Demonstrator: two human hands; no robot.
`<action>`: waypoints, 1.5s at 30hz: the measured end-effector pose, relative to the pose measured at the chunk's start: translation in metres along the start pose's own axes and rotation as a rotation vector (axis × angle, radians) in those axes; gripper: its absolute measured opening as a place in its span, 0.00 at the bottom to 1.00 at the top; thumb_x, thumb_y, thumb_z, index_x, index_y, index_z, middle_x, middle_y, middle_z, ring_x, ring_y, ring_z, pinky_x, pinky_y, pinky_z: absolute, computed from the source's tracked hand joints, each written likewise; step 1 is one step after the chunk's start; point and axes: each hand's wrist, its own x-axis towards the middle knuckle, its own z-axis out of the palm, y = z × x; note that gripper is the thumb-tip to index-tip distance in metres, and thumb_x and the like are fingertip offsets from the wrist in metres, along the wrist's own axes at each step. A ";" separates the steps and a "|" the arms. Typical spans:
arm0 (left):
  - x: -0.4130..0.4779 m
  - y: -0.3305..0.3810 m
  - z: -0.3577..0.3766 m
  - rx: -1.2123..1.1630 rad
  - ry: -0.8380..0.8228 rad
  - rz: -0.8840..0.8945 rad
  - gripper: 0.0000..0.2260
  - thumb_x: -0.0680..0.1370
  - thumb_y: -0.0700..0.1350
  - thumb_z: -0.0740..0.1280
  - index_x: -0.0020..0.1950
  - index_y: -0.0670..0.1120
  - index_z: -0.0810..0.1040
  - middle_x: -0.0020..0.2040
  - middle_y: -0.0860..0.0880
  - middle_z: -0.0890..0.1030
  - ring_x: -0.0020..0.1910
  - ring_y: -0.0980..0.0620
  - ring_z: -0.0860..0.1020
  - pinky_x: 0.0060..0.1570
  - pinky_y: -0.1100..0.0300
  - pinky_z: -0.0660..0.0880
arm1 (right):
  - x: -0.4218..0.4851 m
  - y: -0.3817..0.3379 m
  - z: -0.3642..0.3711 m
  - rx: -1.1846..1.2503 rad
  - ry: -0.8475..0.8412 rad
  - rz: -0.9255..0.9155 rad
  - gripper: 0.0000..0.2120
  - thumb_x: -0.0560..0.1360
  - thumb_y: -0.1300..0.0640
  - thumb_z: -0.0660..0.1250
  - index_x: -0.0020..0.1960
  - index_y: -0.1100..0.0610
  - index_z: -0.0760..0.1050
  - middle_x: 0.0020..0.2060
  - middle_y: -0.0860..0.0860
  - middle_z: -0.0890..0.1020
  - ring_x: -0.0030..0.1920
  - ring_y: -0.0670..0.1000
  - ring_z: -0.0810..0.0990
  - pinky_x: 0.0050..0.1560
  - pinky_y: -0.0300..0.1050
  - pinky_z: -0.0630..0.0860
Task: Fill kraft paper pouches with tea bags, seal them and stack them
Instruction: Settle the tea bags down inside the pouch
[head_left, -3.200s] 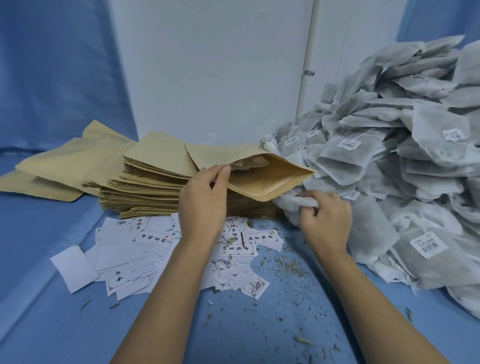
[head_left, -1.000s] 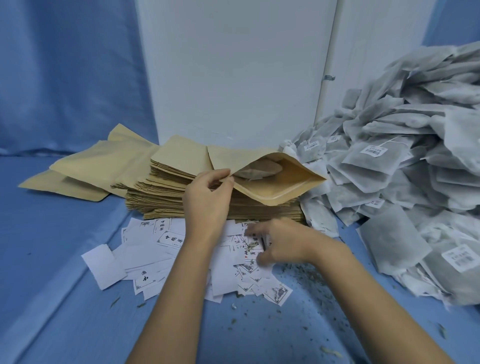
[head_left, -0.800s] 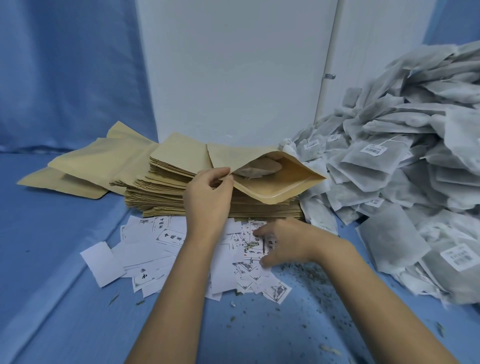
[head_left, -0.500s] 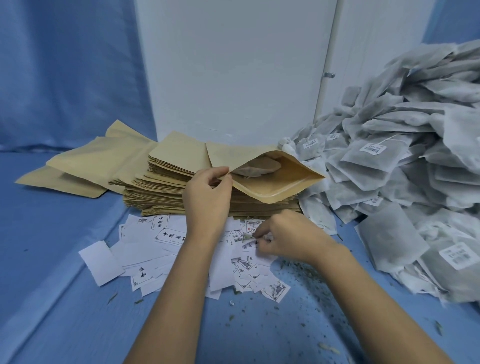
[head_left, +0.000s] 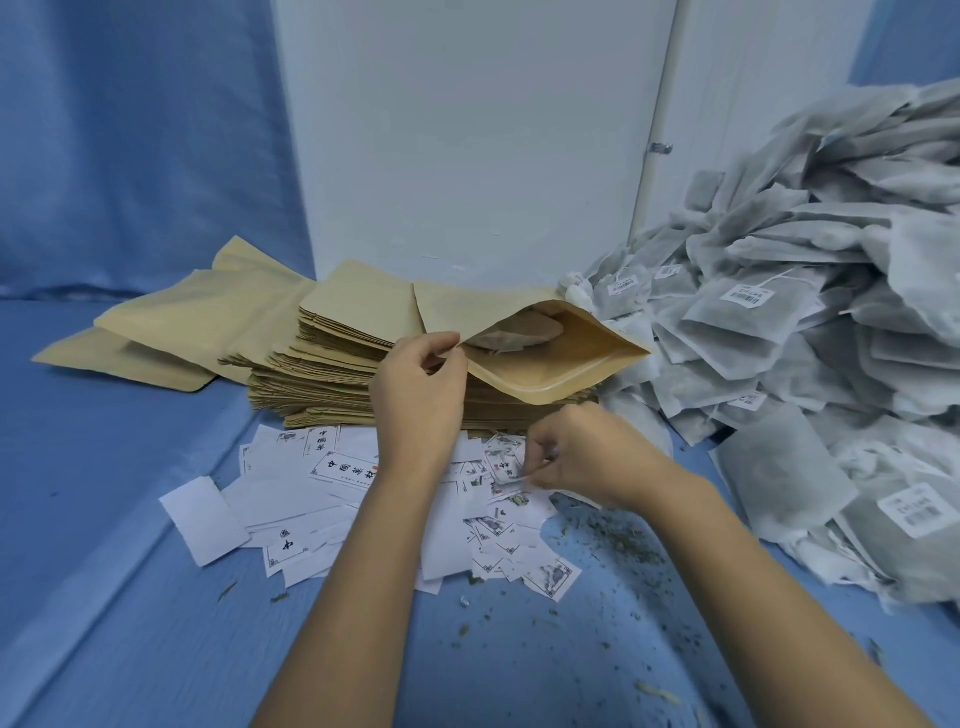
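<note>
**Desk:** Entry one: step in hand?

**Operator:** Filling, as I judge it. The open pouch (head_left: 550, 364) lies on top of the stack of empty pouches (head_left: 332, 379), with its mouth gaping toward the stack's right. One tea bag (head_left: 519, 332) shows inside. The pouch is not sealed and not yet stacked.

**Desk:** Entry two: hands?

**Operator:** I have the left hand (head_left: 418, 395) at the front of the stack, thumb and fingers pinching the pouch's upper lip and lifting it. The right hand (head_left: 587, 457) has its fingers curled, the tips nipping a printed slip (head_left: 506, 470). That slip belongs to the scatter of slips (head_left: 332, 483) on the worktop (head_left: 104, 519), just in front of the stack.

**Desk:** Entry three: pouch against hands?

**Operator:** Its lip is in the left hand's pinch. Its mouth is above and just behind the right hand, near but apart.

**Desk:** Entry four: next move?

**Operator:** My reading is that the slip goes into the pouch.
- It has to come away alone, since other slips overlap it.
- It then rises to the mouth atop the stack and slides in beside the tea bag, with the lip held raised.
- I cannot tell whether more tea bags are due. The heap of tea bags (head_left: 779, 338) sits against the stack's right side, within reach.
- After that the mouth must be pressed shut along its strip.

**Desk:** Entry five: sundries?

**Operator:** Flat pouches (head_left: 171, 332) lie to the left of the stack; I cannot tell whether they are filled. Loose leaf crumbs (head_left: 613, 535) lie in front of the stack, toward its right.
</note>
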 end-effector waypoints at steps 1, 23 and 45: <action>0.000 0.000 0.000 0.006 0.002 0.002 0.06 0.76 0.41 0.68 0.49 0.50 0.82 0.43 0.59 0.79 0.42 0.67 0.75 0.39 0.80 0.67 | -0.001 0.000 -0.003 0.048 -0.016 0.002 0.03 0.70 0.56 0.74 0.39 0.50 0.81 0.39 0.44 0.84 0.42 0.44 0.81 0.44 0.43 0.77; -0.021 0.007 0.005 -0.002 0.057 0.308 0.06 0.74 0.34 0.67 0.46 0.41 0.83 0.43 0.53 0.78 0.40 0.68 0.76 0.41 0.77 0.69 | 0.025 -0.004 -0.014 -0.095 0.622 0.096 0.09 0.75 0.64 0.61 0.43 0.62 0.80 0.36 0.56 0.79 0.39 0.57 0.77 0.38 0.47 0.72; -0.003 0.009 0.003 -0.682 -0.118 -0.641 0.02 0.76 0.37 0.68 0.44 0.39 0.76 0.32 0.49 0.80 0.28 0.58 0.79 0.32 0.67 0.77 | 0.013 -0.031 0.041 0.375 0.596 -0.079 0.33 0.74 0.36 0.48 0.24 0.59 0.72 0.19 0.51 0.73 0.24 0.52 0.73 0.32 0.49 0.71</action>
